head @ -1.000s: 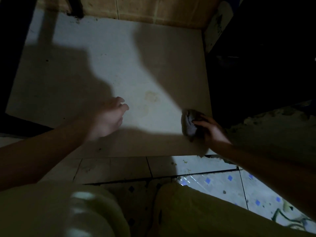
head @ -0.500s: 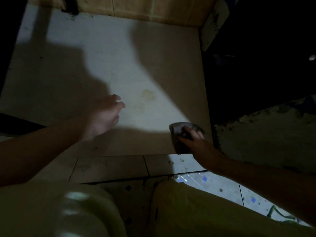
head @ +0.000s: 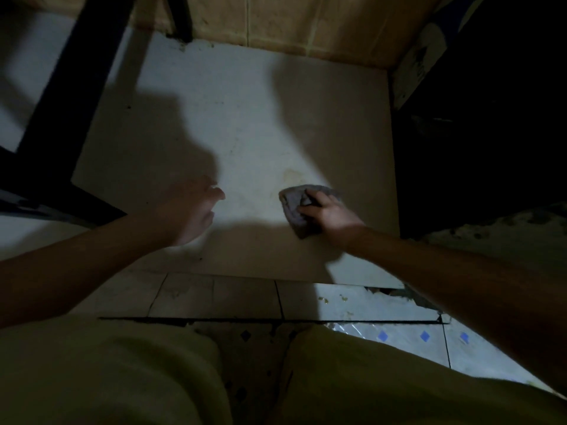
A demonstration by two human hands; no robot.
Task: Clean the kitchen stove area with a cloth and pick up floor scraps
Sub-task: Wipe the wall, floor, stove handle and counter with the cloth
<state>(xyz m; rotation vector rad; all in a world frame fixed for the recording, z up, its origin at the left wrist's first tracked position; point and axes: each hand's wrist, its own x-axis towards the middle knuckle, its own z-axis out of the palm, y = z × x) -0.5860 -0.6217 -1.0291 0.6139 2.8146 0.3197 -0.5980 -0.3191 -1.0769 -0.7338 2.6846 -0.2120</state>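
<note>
Grey cloth (head: 294, 207) sits bunched into a wad right of the frame's centre, flat on the pale slab (head: 245, 118) and not far from its near edge. The right hand (head: 331, 214) is on top of it, fingers curled over the fabric and pressing it down, so that grip is closed around the cloth. The wad pokes out to the left of and above the knuckles; it's too crumpled to show a clear long axis.

Here's the relation that matters: a faint yellowish stain (head: 291, 176) lies just above the cloth in the frame, close by but apart from it. Judging by that, the coming stroke goes up the frame from the right hand, which is plainly the nearer one.

The left hand (head: 193, 213) is left of centre, well apart from the cloth. It's blurred, fingers loose, holding nothing. Whether it touches the slab, I can't tell.

Further out, a black metal frame (head: 76, 87) crosses the upper left and a tan tiled wall (head: 276, 19) runs along the top. At the lower right, small scraps (head: 322, 300) lie on the floor tiles (head: 383, 305); that part of the job looks not yet done.
</note>
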